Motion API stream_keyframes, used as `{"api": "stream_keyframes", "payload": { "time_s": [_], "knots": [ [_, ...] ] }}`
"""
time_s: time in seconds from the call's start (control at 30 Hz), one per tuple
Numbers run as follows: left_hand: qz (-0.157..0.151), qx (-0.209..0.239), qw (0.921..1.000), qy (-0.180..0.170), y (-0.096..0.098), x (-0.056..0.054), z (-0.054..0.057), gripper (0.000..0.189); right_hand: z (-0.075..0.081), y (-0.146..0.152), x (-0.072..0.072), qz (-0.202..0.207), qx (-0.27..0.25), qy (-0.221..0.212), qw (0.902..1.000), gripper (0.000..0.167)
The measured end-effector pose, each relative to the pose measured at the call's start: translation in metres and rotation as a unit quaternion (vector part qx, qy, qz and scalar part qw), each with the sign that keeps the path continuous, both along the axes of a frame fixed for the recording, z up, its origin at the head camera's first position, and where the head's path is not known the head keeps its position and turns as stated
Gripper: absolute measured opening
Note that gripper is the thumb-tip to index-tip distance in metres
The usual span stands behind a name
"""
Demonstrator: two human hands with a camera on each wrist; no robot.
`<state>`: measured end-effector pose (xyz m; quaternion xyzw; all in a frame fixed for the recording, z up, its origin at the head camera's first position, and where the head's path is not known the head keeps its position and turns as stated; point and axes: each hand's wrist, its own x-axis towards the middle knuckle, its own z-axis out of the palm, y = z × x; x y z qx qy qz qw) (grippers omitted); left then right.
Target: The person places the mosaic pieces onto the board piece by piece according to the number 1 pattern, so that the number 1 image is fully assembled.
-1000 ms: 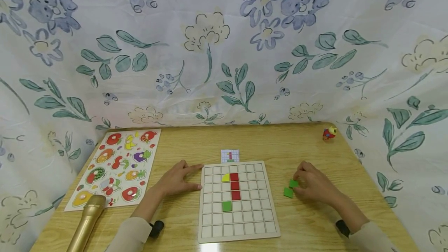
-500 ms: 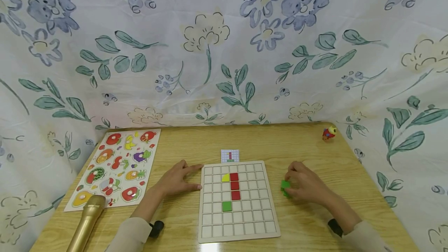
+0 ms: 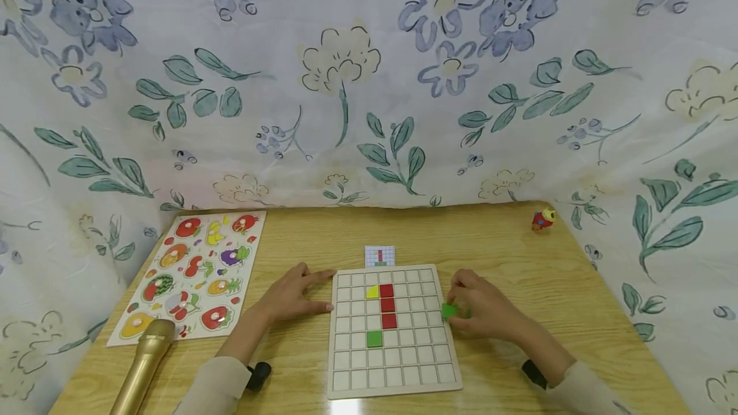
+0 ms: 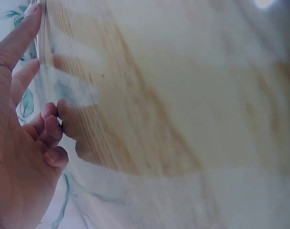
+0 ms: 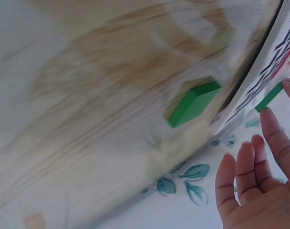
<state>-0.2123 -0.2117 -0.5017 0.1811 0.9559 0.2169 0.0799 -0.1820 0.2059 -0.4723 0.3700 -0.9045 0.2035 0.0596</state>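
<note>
My right hand (image 3: pixel 481 306) pinches a green square tile (image 5: pixel 270 97) between thumb and forefinger, at the right edge of the wooden grid board (image 3: pixel 412 358). A second green tile (image 5: pixel 192 102) lies on the tabletop beside the board, mostly hidden by the hand in the head view. On the board sit a yellow piece (image 3: pixel 372 291) with a slanted side, a column of red squares (image 3: pixel 388 305) and one green square (image 3: pixel 375 339). My left hand (image 3: pixel 291 296) touches the board's left edge with thumb and forefinger spread; its other fingers curl loosely in the left wrist view.
A small pattern card (image 3: pixel 380 255) lies behind the board. At left are a fruit puzzle board (image 3: pixel 198 293) and a gold microphone (image 3: pixel 144 364). A small red and yellow toy figure (image 3: pixel 542 219) stands at the back right. Floral cloth (image 3: pixel 346 146) hangs behind the table.
My right hand has moved left from the loose green tiles to the board's right edge, now with a green tile in its pinch. The left hand has stayed in place.
</note>
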Motion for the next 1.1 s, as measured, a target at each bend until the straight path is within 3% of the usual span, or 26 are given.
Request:
{"api": "stream_keyframes", "payload": {
  "time_s": [0.63,1.1],
  "knots": [
    [-0.004,-0.003,1.0000,0.007,0.000,0.001,-0.002,0.076,0.000,-0.048,0.006,0.045,0.035,-0.042,0.9975,0.016],
    [-0.005,-0.002,0.9999,0.010,0.000,0.001,-0.001,0.075,-0.007,-0.073,0.011,0.095,0.032,-0.015,0.9949,0.017]
  ]
}}
